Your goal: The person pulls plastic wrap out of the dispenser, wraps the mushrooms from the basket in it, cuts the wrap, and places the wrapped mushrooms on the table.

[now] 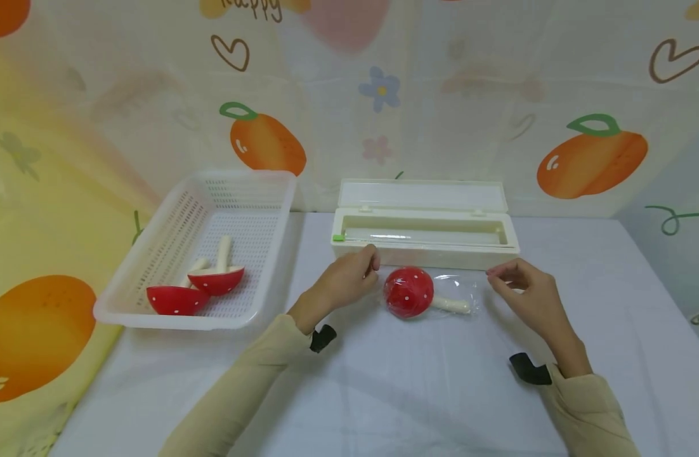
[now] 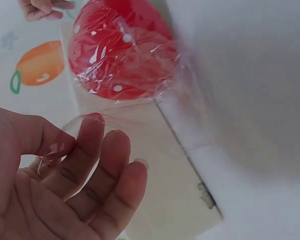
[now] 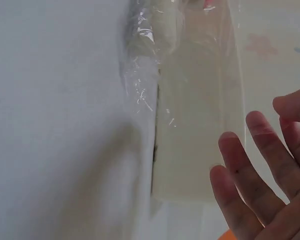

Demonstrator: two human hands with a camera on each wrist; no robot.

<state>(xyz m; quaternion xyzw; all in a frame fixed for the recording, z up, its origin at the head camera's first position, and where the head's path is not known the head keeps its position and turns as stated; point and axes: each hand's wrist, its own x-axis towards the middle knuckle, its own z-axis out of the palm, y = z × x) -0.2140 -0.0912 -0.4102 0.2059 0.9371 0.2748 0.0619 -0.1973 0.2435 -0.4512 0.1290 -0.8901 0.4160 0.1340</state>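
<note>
A red toy mushroom [image 1: 409, 292] with white dots and a pale stem [image 1: 451, 304] lies on its side, wrapped in clear cling film [image 1: 469, 287]. At its left, my left hand [image 1: 349, 276] pinches an edge of the film between thumb and forefinger; the film stretches from those fingertips to the red cap [image 2: 125, 55] in the left wrist view. Beyond the stem end, my right hand [image 1: 526, 292] has thumb and forefinger together at the film's far edge, the other fingers spread. In the right wrist view the film [image 3: 140, 95] hangs beside that hand.
Behind the mushroom stands a white cling film dispenser [image 1: 424, 257], lid raised, a film roll [image 1: 424, 237] inside. To the left, a white perforated basket [image 1: 275, 254] contains red mushroom pieces [image 1: 178, 301] with pale stems. A white cloth covers the table [image 1: 395, 393]; a printed curtain hangs behind.
</note>
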